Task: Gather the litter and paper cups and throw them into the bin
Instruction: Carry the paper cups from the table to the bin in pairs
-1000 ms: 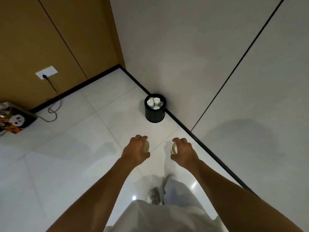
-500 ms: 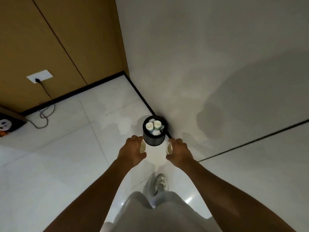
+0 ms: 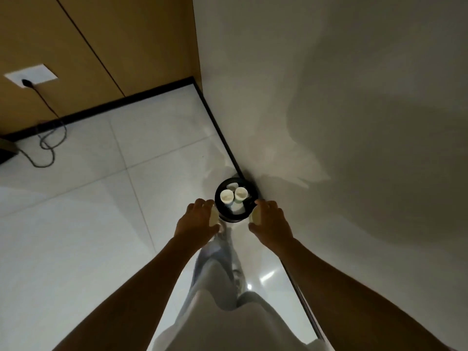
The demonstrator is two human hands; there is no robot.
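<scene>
Both my arms reach fwd & down, bare forearms converging toward centre. L hand (image 3: 196, 220) is knuckles-up, fingers curled round a paper cup, its rim facing inward. R hand (image 3: 271, 222) mirrors it, fingers & thumb wrapped on a 2nd cup. Hands level w/ each other, apart, wrists roughly straight. Legs visible below, in pale trousers.

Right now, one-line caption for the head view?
Both hands, left and right, each hold a paper cup beside the black bin of cups.
</scene>
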